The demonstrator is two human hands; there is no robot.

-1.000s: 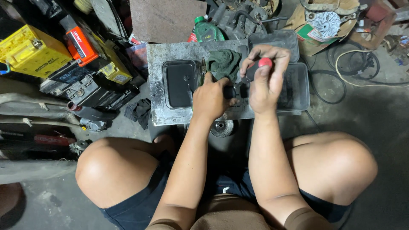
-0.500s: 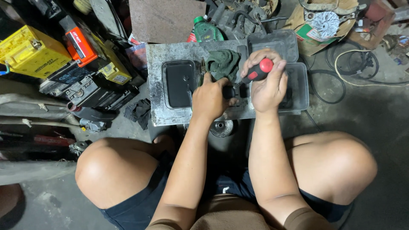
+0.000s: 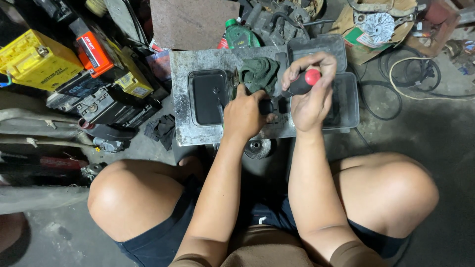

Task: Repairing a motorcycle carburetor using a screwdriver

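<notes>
The single head-worn camera looked steeply down from close above, facing twelve o'clock across bare knees to the grey metal work slab [image 3: 198, 62] on the floor

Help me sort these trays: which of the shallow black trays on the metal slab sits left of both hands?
The black tray with rounded corners on the slab's left part, beside the left hand. The other two trays lie under and beyond the right hand.

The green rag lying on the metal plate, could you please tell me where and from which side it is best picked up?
Pinch the green rag at its bunched upper folds, coming from above and the far side. It lies crumpled on the metal plate, so the raised folds offer a hold, while the left hand and the right hand with its screwdriver crowd the near side.
</notes>
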